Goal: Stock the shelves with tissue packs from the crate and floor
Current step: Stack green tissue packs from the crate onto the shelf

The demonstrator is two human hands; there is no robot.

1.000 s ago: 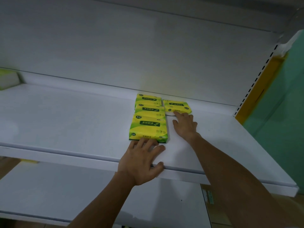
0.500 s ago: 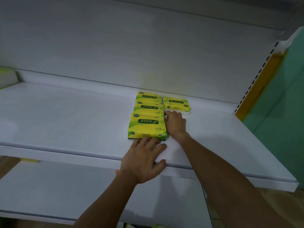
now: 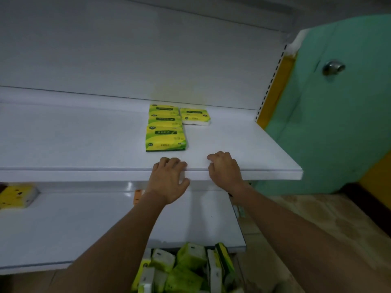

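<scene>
Three yellow-green tissue packs lie in a column on the white upper shelf (image 3: 74, 144); the nearest pack (image 3: 166, 140) is closest to the front edge. A fourth pack (image 3: 195, 116) lies to their right at the back. My left hand (image 3: 169, 180) hovers at the shelf's front edge, fingers loosely curled, holding nothing. My right hand (image 3: 224, 170) is beside it at the same edge, fingers also loosely curled and empty. Both hands are apart from the packs. A heap of loose tissue packs (image 3: 186, 269) shows at the bottom, below the lower shelf.
The lower shelf (image 3: 74, 229) carries one yellow pack (image 3: 15, 196) at the far left. A green door (image 3: 338, 134) with a metal knob (image 3: 333, 67) stands to the right of the shelf unit. Bare floor (image 3: 306, 218) lies at the lower right.
Both hands have drawn back from the packs to the shelf's front edge, fingers curling in. The view has tilted down, so the pile of packs below now shows.
</scene>
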